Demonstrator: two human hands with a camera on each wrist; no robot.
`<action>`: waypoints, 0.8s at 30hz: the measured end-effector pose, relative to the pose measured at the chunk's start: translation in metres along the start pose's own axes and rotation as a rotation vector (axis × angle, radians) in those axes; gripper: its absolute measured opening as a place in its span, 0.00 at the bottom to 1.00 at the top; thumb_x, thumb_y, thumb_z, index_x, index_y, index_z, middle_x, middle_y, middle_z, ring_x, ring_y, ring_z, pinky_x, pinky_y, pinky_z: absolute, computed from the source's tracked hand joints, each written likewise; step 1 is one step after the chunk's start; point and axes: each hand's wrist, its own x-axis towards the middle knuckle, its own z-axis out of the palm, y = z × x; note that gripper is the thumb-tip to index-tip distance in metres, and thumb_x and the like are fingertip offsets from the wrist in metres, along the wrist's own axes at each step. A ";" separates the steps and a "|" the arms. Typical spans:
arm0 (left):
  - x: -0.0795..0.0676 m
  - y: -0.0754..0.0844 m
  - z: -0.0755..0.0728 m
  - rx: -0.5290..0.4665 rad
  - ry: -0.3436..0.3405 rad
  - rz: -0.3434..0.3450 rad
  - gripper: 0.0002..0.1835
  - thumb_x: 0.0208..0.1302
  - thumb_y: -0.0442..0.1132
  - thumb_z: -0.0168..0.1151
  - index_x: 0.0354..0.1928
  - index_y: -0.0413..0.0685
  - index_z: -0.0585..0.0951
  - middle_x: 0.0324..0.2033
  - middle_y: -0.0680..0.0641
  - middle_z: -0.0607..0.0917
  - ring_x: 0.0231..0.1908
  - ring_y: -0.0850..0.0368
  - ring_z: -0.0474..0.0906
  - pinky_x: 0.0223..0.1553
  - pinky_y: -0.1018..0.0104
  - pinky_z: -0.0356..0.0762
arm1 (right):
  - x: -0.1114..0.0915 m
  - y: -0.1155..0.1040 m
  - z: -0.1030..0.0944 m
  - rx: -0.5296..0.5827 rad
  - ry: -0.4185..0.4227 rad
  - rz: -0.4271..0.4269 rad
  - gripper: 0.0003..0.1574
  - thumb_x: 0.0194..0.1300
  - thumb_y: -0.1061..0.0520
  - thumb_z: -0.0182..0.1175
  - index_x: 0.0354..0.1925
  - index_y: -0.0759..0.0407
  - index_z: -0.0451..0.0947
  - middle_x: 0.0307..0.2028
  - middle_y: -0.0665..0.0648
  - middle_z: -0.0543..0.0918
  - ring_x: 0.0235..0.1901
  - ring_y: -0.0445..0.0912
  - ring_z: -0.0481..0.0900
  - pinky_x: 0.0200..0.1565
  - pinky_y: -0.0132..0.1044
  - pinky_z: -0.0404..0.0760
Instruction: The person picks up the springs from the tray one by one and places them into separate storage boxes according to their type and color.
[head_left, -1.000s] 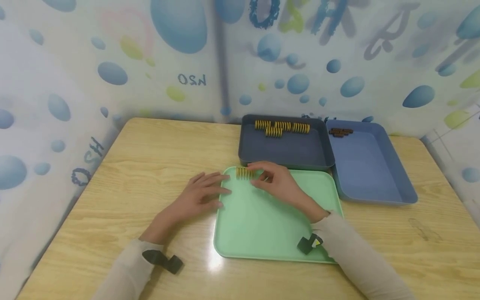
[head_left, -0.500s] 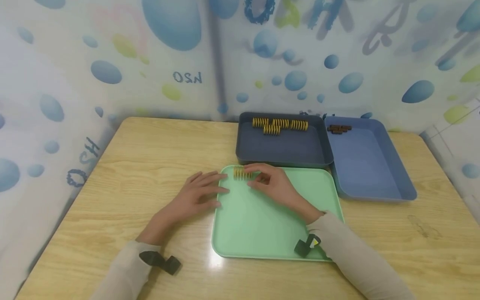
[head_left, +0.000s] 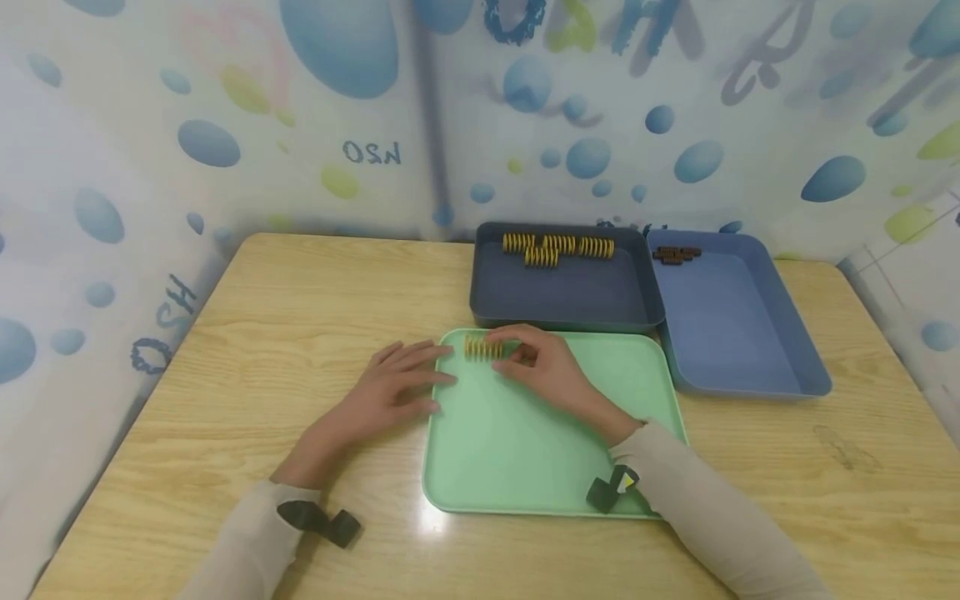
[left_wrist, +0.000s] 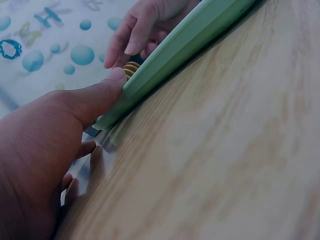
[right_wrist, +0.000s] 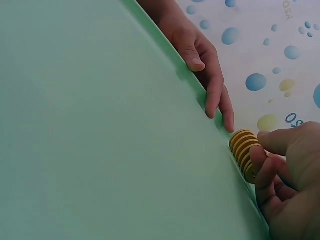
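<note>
A yellow coil spring lies on its side at the far left corner of the light green tray. My right hand pinches its right end between thumb and fingers. In the right wrist view, the spring's yellow coils show next to the fingertips, close to the tray's rim. With fingers extended and spread, my left hand rests at the tray's left edge. Its thumb touches the green rim in the left wrist view.
Behind the tray stands a dark grey bin holding several yellow springs along its back. To its right is a blue bin with several small dark brown springs in the back left corner. A patterned wall borders the wooden table.
The head view has shifted slightly, moving the whole scene a little up and left. Both hands and the yellow spring keep their places on the tray.
</note>
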 end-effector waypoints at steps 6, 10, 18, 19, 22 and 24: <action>0.000 -0.001 0.001 -0.004 -0.002 -0.003 0.19 0.62 0.50 0.63 0.55 0.59 0.81 0.67 0.52 0.67 0.69 0.46 0.54 0.66 0.40 0.40 | 0.001 0.003 0.002 0.012 0.020 0.016 0.20 0.60 0.57 0.67 0.52 0.48 0.81 0.50 0.47 0.80 0.29 0.44 0.80 0.32 0.37 0.80; 0.000 -0.001 0.001 -0.003 -0.001 -0.002 0.19 0.63 0.51 0.63 0.55 0.60 0.81 0.67 0.52 0.67 0.69 0.46 0.54 0.66 0.40 0.40 | 0.002 0.004 0.003 0.001 0.014 0.033 0.19 0.61 0.56 0.67 0.52 0.48 0.81 0.49 0.47 0.80 0.29 0.44 0.79 0.31 0.36 0.79; -0.001 -0.002 0.000 0.008 -0.003 -0.005 0.19 0.63 0.52 0.62 0.56 0.61 0.80 0.68 0.53 0.66 0.69 0.46 0.54 0.66 0.40 0.40 | 0.005 -0.001 0.009 -0.057 0.027 0.093 0.24 0.57 0.50 0.70 0.53 0.51 0.80 0.45 0.49 0.81 0.27 0.44 0.77 0.29 0.35 0.76; -0.001 -0.002 0.000 0.007 -0.003 -0.004 0.19 0.63 0.52 0.62 0.56 0.61 0.80 0.68 0.53 0.66 0.69 0.46 0.54 0.66 0.39 0.40 | 0.005 -0.001 0.010 -0.073 0.030 0.097 0.25 0.57 0.50 0.70 0.53 0.52 0.80 0.44 0.49 0.81 0.26 0.43 0.76 0.28 0.35 0.76; 0.000 -0.002 0.001 -0.001 0.001 -0.001 0.19 0.63 0.51 0.63 0.56 0.60 0.80 0.68 0.52 0.67 0.69 0.46 0.54 0.66 0.39 0.40 | 0.007 -0.001 0.013 -0.126 0.038 0.099 0.25 0.56 0.49 0.71 0.52 0.52 0.80 0.41 0.47 0.81 0.25 0.42 0.75 0.28 0.34 0.75; 0.000 -0.001 0.001 -0.008 0.001 -0.001 0.19 0.63 0.51 0.63 0.56 0.60 0.81 0.68 0.52 0.67 0.69 0.45 0.54 0.66 0.39 0.40 | 0.007 0.000 0.013 -0.147 0.036 0.088 0.24 0.56 0.51 0.71 0.51 0.52 0.80 0.39 0.48 0.81 0.24 0.42 0.74 0.28 0.35 0.75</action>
